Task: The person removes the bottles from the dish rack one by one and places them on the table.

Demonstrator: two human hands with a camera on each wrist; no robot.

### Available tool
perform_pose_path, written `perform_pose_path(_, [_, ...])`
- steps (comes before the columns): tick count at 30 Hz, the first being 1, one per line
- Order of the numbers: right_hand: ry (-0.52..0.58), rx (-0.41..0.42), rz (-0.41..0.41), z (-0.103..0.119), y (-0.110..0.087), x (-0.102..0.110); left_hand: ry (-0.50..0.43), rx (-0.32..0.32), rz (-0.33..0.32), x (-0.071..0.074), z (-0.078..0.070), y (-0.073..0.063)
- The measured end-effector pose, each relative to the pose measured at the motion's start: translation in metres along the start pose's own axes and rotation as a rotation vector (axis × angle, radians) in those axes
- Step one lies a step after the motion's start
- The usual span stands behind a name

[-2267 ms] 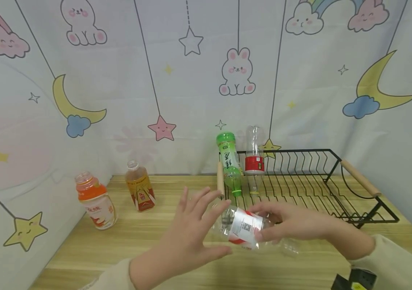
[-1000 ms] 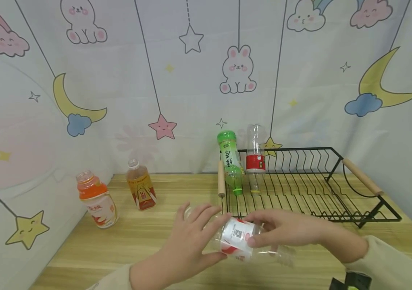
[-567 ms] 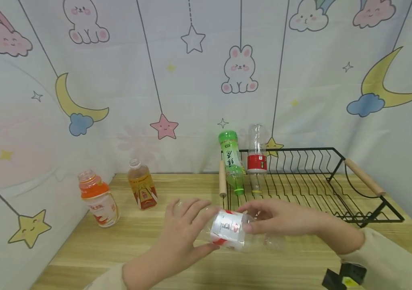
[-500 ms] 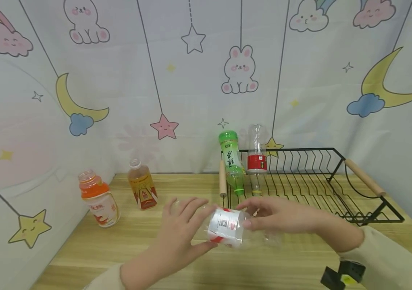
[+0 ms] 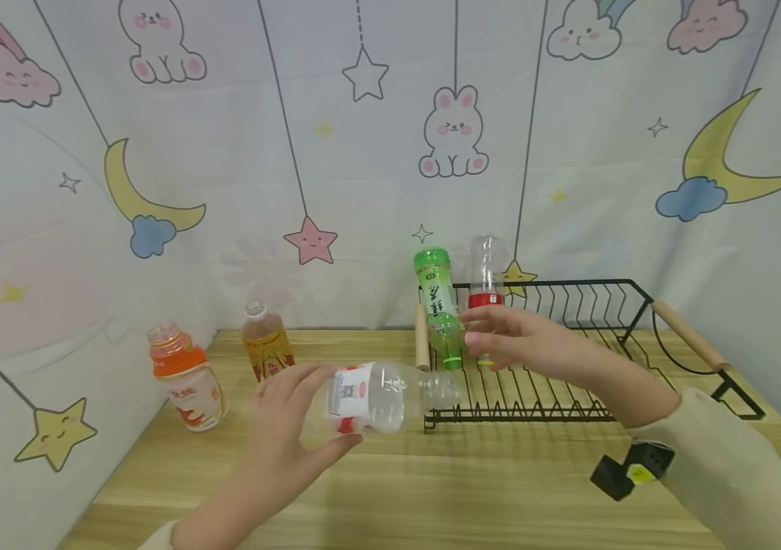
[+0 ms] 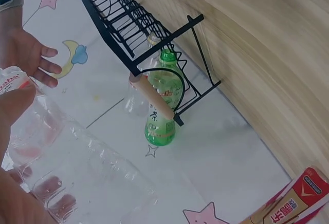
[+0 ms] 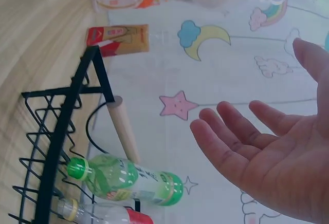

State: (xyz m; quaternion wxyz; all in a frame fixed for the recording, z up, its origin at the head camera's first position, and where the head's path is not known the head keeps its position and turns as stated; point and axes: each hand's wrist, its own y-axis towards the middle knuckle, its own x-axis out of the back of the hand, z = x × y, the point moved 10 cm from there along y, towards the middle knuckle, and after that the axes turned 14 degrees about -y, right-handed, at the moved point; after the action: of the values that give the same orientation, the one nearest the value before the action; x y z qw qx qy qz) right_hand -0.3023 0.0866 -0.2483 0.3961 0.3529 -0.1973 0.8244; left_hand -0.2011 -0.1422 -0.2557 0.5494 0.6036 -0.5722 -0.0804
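A clear plastic bottle [image 5: 387, 393] with a white and red label lies sideways in the air, its neck pointing right. My left hand [image 5: 273, 435] grips its base end, thumb below and fingers over the top; the left wrist view shows the ridged clear bottle [image 6: 97, 167] large. Apart from it, my right hand [image 5: 535, 344] hovers over the rack, fingers loosely spread and holding nothing, as the right wrist view of that hand [image 7: 277, 152] confirms. Behind it stand an upside-down green bottle [image 5: 437, 298] and a clear bottle with a red label [image 5: 485, 263], partly hidden by my fingers.
The black wire dish rack [image 5: 521, 416] with wooden handles [image 5: 689, 336] takes up the right of the wooden table [image 5: 432, 496]. At left stand an orange-topped bottle [image 5: 187, 382] and an amber-labelled bottle [image 5: 263, 340], partly behind my left hand. A patterned curtain [image 5: 363, 168] hangs behind.
My right hand has let go of the clear bottle and moved up and back over the rack. My left hand has carried the bottle leftward and slightly up.
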Motion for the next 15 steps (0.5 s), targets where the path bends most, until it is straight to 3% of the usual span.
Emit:
perform_pose_path(6, [0.005, -0.047, -0.11, -0.01, 0.014, 0.029, -0.037, 0.124, -0.1, 0.03, 0.019, -0.005])
perform_pose_path(15, [0.068, -0.115, -0.24, -0.034, 0.031, 0.057, -0.075, 0.386, -0.21, 0.061, 0.048, -0.034])
